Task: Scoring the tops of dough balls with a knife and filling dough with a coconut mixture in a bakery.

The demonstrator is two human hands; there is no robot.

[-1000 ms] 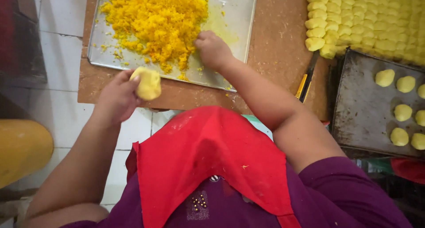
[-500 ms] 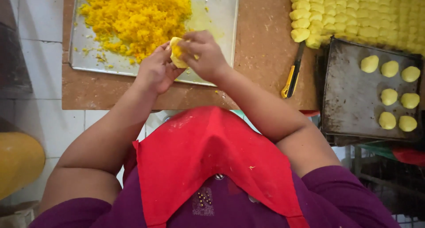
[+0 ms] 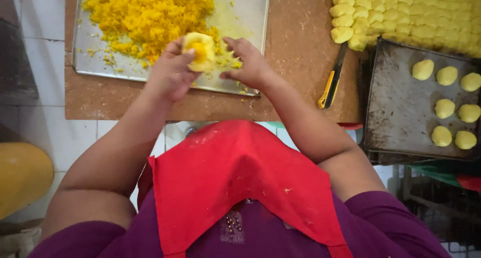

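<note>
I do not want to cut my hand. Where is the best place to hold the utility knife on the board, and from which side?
Grip the utility knife by its yellow handle, the end nearest the person, probably coming from above with the right hand. It lies flat, and its dark blade end points away toward the dough pieces.

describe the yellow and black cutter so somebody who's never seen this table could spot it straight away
Start at the brown board, then go to its right side, beside the dark baking tray with the shaped dough balls. The utility knife lies there almost upright in the picture, just below the rows of pale dough pieces. It is the only slim tool there, with a yellow handle and black upper part.
</note>
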